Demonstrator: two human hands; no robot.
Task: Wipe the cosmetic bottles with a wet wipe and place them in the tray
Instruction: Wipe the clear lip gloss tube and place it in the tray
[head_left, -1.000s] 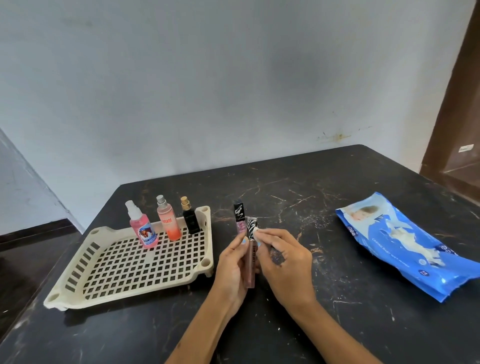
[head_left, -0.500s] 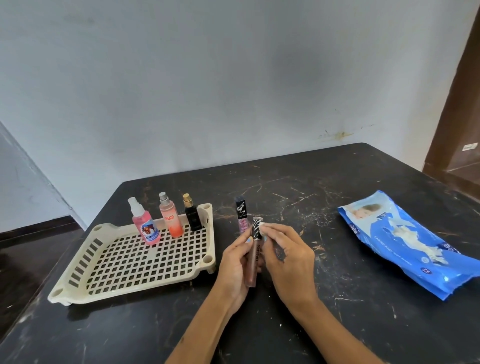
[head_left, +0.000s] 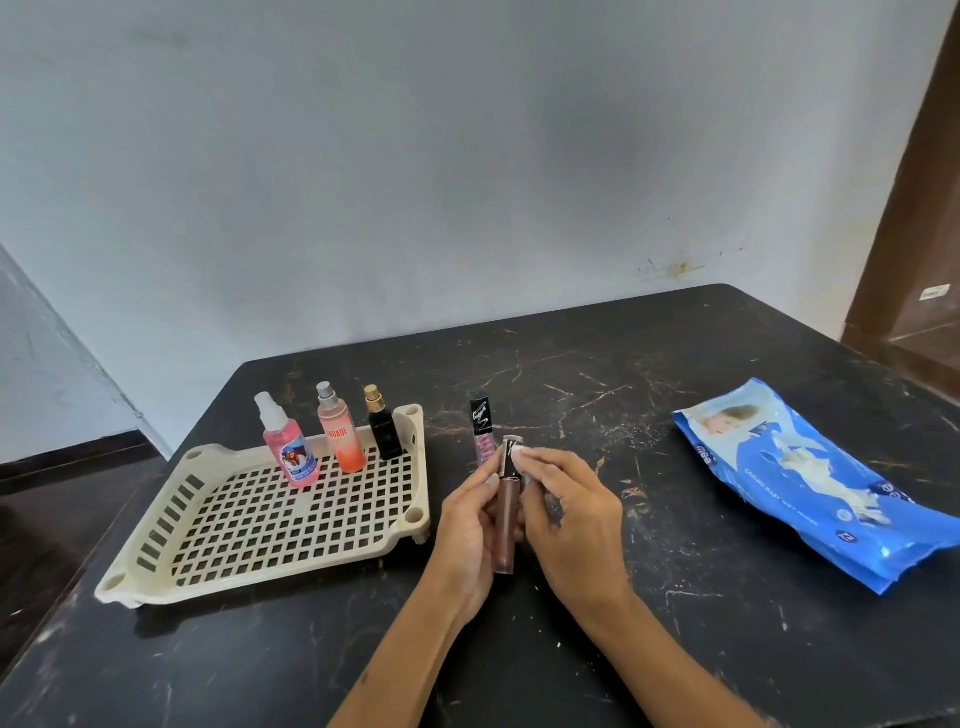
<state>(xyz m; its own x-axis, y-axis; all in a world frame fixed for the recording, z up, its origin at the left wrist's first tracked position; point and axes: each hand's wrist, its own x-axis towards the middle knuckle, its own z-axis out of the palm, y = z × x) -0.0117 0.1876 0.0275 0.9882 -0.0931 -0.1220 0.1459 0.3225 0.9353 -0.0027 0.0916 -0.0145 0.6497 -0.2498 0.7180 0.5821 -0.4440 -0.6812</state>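
A black table (head_left: 649, 597) fills the lower frame. At left sits a cream tray (head_left: 260, 530) with three bottles (head_left: 340, 434) standing along its far edge; at right lies a blue wipes pack (head_left: 810, 483). At centre, the left hand (head_left: 467, 530) grips a brown tube (head_left: 506, 525) upright, the right hand (head_left: 571, 519) pinching a white wipe (head_left: 519, 451) against its cap. Behind stands a pink tube (head_left: 482, 428).

Single head-worn wide-angle view, forward and down, close over the hands, across the black table (head_left: 675, 597) to the wall (head_left: 467, 156).
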